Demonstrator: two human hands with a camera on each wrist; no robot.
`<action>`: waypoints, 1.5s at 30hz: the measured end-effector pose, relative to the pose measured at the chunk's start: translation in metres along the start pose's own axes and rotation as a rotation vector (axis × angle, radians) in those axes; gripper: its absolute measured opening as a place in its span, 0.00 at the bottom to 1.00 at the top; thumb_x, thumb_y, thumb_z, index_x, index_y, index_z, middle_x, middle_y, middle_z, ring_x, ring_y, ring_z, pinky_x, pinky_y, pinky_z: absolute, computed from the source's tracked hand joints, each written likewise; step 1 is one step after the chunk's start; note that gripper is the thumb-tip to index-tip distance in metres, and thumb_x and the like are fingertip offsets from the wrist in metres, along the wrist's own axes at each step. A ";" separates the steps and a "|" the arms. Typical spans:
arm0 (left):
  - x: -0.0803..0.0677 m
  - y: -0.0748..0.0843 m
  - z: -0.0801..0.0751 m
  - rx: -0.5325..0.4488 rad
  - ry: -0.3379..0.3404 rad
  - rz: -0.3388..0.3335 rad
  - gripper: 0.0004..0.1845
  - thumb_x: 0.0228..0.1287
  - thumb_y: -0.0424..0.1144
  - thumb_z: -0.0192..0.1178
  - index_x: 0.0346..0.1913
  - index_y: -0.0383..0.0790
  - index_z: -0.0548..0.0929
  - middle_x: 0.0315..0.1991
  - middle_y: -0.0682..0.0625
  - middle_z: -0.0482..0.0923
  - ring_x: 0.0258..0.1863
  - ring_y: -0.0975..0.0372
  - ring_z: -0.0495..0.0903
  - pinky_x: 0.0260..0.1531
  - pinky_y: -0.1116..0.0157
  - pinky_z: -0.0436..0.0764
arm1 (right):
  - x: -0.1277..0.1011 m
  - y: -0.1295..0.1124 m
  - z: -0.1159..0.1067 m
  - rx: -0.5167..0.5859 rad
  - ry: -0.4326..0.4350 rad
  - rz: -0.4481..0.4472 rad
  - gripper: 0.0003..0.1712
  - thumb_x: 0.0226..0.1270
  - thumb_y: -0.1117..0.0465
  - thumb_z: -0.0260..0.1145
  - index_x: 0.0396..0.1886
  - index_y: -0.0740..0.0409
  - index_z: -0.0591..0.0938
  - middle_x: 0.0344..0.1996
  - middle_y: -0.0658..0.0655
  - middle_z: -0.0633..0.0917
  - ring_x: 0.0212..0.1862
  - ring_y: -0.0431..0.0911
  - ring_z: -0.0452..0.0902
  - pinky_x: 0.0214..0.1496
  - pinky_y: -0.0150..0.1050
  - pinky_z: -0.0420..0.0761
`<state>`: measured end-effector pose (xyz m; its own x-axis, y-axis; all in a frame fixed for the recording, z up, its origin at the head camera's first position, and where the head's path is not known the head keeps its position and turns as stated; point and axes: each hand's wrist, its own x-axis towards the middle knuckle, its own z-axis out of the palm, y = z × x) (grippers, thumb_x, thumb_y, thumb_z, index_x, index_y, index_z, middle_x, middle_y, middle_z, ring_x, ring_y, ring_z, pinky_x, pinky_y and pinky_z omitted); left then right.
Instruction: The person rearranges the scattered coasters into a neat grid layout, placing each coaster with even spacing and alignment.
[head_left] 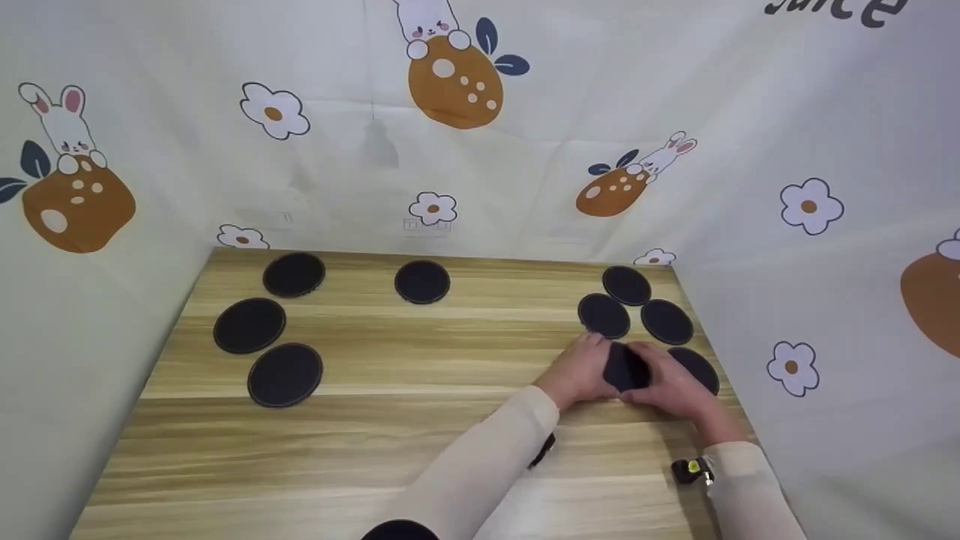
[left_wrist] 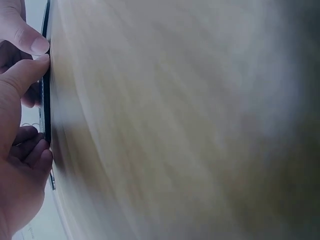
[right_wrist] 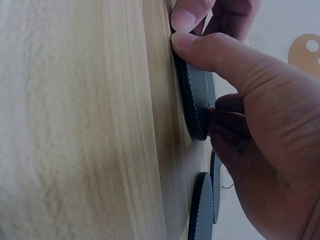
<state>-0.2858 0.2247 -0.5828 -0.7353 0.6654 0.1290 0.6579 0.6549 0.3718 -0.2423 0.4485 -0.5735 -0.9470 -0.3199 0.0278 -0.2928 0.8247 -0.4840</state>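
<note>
Between both hands lies a black round coaster [head_left: 626,367] with pale edge stitching, low at the wooden tabletop. My left hand [head_left: 579,369] grips its left side and my right hand [head_left: 670,381] its right side. The two thumbs meet at the coaster's near edge, as the right wrist view shows, and the fingers curl round its sides. There the held coaster [right_wrist: 200,97] has a layered-looking edge; whether it is more than one I cannot tell. Partly behind the right hand sits another coaster [head_left: 696,369]. Just beyond the hands are coasters at left [head_left: 604,316] and right [head_left: 667,322].
A further coaster [head_left: 627,286] lies at the back right, one [head_left: 422,282] at the back middle, and three [head_left: 285,375] on the left. Patterned cloth walls [head_left: 480,180] enclose the wooden table [head_left: 420,435]. A small camera [head_left: 691,471] is on the right wrist.
</note>
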 end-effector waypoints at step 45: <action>-0.042 -0.134 -0.084 -0.101 0.007 -0.011 0.46 0.64 0.53 0.80 0.78 0.33 0.74 0.75 0.41 0.74 0.75 0.50 0.71 0.78 0.57 0.70 | 0.119 -0.083 0.038 0.050 0.036 -0.146 0.58 0.57 0.49 0.86 0.81 0.72 0.71 0.75 0.73 0.73 0.77 0.67 0.67 0.80 0.62 0.68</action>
<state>-0.3567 0.0790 -0.5609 -0.7439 0.6553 0.1308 0.6300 0.6226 0.4642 -0.3261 0.3241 -0.5631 -0.8994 -0.4169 0.1316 -0.4213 0.7464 -0.5152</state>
